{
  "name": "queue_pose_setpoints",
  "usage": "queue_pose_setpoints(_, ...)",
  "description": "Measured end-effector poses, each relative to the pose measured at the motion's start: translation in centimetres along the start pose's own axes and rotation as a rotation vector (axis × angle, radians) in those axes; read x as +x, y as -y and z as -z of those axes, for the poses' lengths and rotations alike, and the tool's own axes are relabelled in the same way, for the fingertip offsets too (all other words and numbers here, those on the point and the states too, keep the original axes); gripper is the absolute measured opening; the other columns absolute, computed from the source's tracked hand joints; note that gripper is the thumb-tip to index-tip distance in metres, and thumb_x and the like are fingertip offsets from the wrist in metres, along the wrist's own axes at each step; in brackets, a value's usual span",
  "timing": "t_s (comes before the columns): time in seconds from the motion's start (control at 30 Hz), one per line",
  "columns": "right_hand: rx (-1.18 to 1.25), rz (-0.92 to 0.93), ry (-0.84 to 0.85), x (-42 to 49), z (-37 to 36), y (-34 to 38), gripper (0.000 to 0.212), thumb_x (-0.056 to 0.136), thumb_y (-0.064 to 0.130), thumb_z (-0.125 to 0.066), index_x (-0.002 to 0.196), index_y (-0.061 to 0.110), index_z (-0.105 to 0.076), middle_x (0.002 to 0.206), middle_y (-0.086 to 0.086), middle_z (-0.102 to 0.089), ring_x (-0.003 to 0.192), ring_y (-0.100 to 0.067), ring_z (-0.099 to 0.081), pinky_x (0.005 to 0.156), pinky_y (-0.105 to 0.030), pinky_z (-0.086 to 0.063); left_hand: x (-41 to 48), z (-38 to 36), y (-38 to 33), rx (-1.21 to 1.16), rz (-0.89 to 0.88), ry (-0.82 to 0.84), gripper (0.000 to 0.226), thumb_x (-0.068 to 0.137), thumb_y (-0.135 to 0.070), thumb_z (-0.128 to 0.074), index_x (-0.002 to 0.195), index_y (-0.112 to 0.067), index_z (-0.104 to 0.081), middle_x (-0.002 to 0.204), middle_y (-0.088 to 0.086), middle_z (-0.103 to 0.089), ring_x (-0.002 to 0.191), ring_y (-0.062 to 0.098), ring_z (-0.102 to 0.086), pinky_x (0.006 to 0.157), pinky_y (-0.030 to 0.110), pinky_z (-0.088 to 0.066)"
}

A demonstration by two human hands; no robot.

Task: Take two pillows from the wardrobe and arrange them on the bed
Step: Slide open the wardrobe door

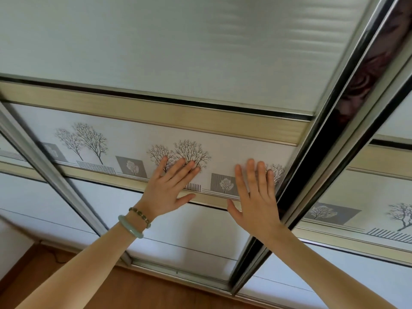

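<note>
A white sliding wardrobe door [178, 52] with a band of printed trees fills the view. My left hand [169, 186] presses flat against that band with straight fingers; two bracelets circle its wrist. My right hand [256, 197] lies flat on the same door, close to its dark metal frame edge [316, 157]. Along that edge a narrow dark gap shows. No pillows and no bed are in view.
A second sliding door [367, 208] with the same tree band stands to the right, and another panel [13, 175] to the left. The metal bottom track [178, 270] runs along a wooden floor [133, 291].
</note>
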State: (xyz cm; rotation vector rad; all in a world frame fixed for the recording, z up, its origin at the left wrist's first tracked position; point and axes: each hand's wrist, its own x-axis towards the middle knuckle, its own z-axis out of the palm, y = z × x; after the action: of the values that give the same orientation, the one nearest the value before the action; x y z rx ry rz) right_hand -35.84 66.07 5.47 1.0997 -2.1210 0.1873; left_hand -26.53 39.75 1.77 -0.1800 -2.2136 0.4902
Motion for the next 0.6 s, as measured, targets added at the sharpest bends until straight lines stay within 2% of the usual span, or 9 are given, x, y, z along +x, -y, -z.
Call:
queue_pose_setpoints(0.17,-0.006,0.115,0.024,1.1,-0.4,1.8,0.078,0.086,0.045,-0.051,0.149,0.010,-0.024,0.157,-0.019,-0.007,0.145,-0.041,-0.004,0.118,-0.053,-0.007,-2.0,0.4,2.7,0.050,0.023,0.049,0.083,0.090,-0.061,-0.053,0.155,-0.019,-0.024,0.165,-0.001,-0.009,0.151,0.020,-0.010,0.118,0.059,-0.016)
queue_pose_setpoints(0.33,0.089,0.243,0.009,2.5,-0.3,3.7,0.076,0.086,0.032,-0.051,0.152,0.017,-0.015,0.158,-0.022,0.000,0.145,-0.040,-0.004,0.118,-0.054,-0.006,-4.3,0.8,6.4,0.107,0.028,0.056,0.086,0.089,-0.061,-0.054,0.156,-0.018,-0.021,0.165,0.000,-0.005,0.152,0.021,-0.007,0.115,0.061,-0.021)
queue_pose_setpoints(0.5,0.143,0.203,-0.140,3.3,-0.6,4.5,0.076,0.088,0.032,-0.049,0.152,0.017,-0.013,0.159,-0.018,0.004,0.146,-0.037,-0.005,0.117,-0.054,-0.007,-7.0,1.3,9.5,0.127,0.084,0.070,0.085,0.089,-0.059,-0.056,0.154,-0.014,-0.025,0.165,0.005,-0.010,0.149,0.029,-0.018,0.114,0.063,-0.023)
queue_pose_setpoints(0.6,0.158,0.165,-0.157,3.6,-1.5,4.9,0.077,0.088,0.036,-0.050,0.151,0.013,-0.013,0.159,-0.017,0.001,0.146,-0.035,-0.007,0.117,-0.054,-0.009,-8.7,1.7,11.5,0.126,0.114,0.091,0.082,0.091,-0.055,-0.054,0.154,-0.010,-0.026,0.164,0.008,-0.014,0.147,0.034,-0.023,0.115,0.063,-0.022)
